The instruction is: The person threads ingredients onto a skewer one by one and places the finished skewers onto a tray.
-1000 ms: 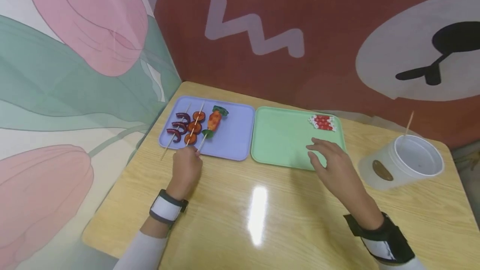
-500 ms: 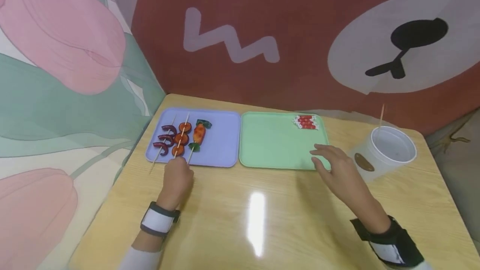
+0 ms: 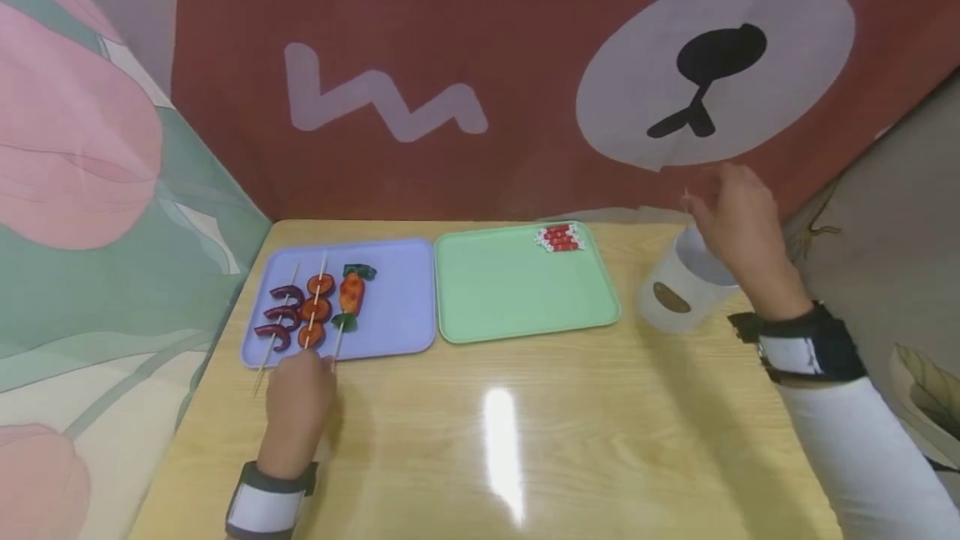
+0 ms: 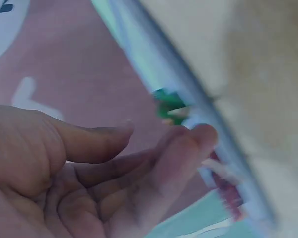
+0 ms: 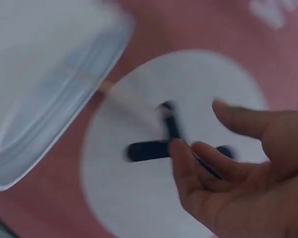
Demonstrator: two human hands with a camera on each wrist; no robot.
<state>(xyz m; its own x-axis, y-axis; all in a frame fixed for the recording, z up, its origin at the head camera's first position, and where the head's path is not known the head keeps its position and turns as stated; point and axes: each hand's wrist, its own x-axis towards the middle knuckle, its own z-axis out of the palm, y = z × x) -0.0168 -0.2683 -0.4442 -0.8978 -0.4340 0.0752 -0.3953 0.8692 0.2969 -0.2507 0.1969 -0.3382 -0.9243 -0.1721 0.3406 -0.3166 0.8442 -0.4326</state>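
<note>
Three skewers lie on the lavender tray (image 3: 401, 298): one with dark curled pieces (image 3: 282, 314), one with round orange-brown slices (image 3: 316, 310), one with an orange piece (image 3: 351, 294) between green bits. My left hand (image 3: 298, 394) is at their near ends; in the left wrist view its thumb stands apart from the loosely bent fingers, nothing between them. Over the mouth of a whitish translucent bucket (image 3: 667, 311) my right hand (image 3: 750, 232) reaches toward a thin wooden stick (image 5: 131, 106) that leans out. Thumb and fingers (image 5: 181, 173) are spread apart near the stick's blurred end.
Right of the lavender tray a green tray (image 3: 510, 298) sits edge to edge with it, several red, white-ended wrapped pieces (image 3: 559, 237) at its far right corner. A painted wall (image 3: 525, 173) rises behind the wooden table (image 3: 420, 440).
My right hand has moved from beside the green tray up and right to above the bucket. The left hand stays by the skewers' near ends. The head view has turned rightward.
</note>
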